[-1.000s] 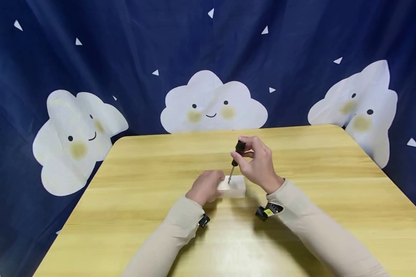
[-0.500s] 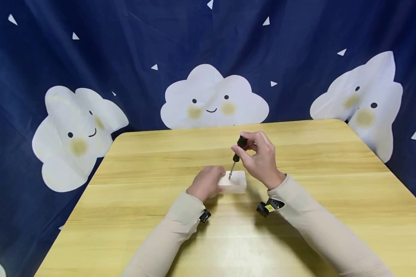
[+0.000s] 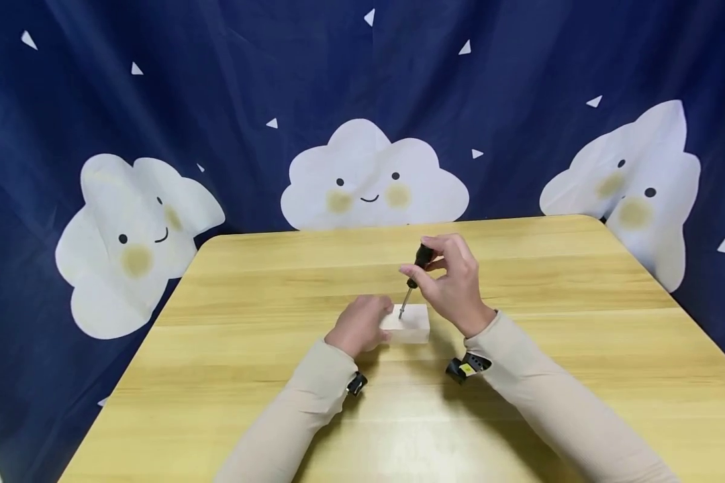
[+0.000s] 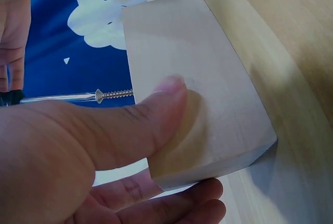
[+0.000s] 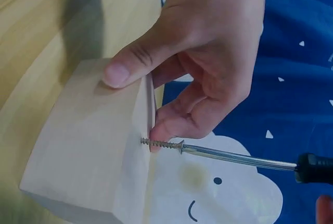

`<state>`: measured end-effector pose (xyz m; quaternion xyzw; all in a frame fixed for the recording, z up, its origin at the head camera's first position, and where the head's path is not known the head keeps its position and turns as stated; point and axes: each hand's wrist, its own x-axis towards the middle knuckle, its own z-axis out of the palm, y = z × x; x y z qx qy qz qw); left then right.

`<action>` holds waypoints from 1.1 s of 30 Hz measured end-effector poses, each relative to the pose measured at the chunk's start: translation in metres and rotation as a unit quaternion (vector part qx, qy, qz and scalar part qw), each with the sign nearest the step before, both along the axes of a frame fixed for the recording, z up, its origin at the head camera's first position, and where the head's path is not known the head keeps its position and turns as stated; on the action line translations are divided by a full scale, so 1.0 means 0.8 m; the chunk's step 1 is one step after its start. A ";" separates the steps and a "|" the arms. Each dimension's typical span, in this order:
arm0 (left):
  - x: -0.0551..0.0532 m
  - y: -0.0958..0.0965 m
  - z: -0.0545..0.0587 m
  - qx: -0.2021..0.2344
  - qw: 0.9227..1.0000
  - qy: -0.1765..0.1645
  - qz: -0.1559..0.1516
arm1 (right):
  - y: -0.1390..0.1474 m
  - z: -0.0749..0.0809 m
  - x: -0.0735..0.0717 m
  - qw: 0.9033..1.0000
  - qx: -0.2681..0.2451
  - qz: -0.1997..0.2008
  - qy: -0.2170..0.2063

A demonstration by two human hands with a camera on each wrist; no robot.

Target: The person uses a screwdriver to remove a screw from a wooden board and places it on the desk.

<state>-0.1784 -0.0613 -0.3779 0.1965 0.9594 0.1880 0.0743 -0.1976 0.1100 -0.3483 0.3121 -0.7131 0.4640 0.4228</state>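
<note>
A pale wooden block (image 3: 415,322) rests on the table, its left end gripped by my left hand (image 3: 360,325). In the left wrist view the thumb lies along one side of the block (image 4: 197,78) and the fingers curl under the other. My right hand (image 3: 453,285) pinches the black handle of a screwdriver (image 3: 423,255) above the block. The shaft slants down to a screw (image 5: 161,144), whose head meets the screwdriver tip. Most of the screw's thread shows outside the block; its point is at the block's top face.
The light wooden table (image 3: 248,376) extends around both hands. Behind it hangs a dark blue curtain (image 3: 235,87) with white smiling clouds. Each wrist wears a small black camera on a strap, the right one (image 3: 457,370) close above the table.
The right thumb and fingers have shifted slightly on the screwdriver handle. The block and the left hand keep their places; the whole view bobs a little up and down.
</note>
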 end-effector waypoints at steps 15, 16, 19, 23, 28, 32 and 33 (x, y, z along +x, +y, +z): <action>-0.004 0.004 0.003 -0.006 1.000 -0.002 0.000 | -0.001 0.003 -0.001 1.000 -0.015 0.004 -0.013; -0.004 0.004 0.003 -0.006 1.000 -0.004 0.001 | -0.001 0.002 -0.001 1.000 -0.015 0.012 -0.016; -0.002 0.004 0.002 -0.003 1.000 -0.006 0.003 | -0.001 0.003 0.000 0.999 -0.011 0.029 -0.025; -0.002 0.004 0.002 0.000 1.000 -0.006 0.002 | 0.000 0.002 -0.001 0.999 0.000 0.030 -0.016; -0.002 0.003 0.002 -0.004 1.000 -0.008 0.005 | 0.001 0.003 0.000 1.000 0.000 0.005 -0.001; -0.001 0.000 0.002 -0.004 1.000 -0.009 0.006 | 0.001 0.004 0.001 1.000 -0.013 0.006 -0.006; -0.001 0.000 0.002 -0.003 1.000 -0.008 0.006 | 0.001 0.004 0.001 1.000 -0.015 0.005 -0.008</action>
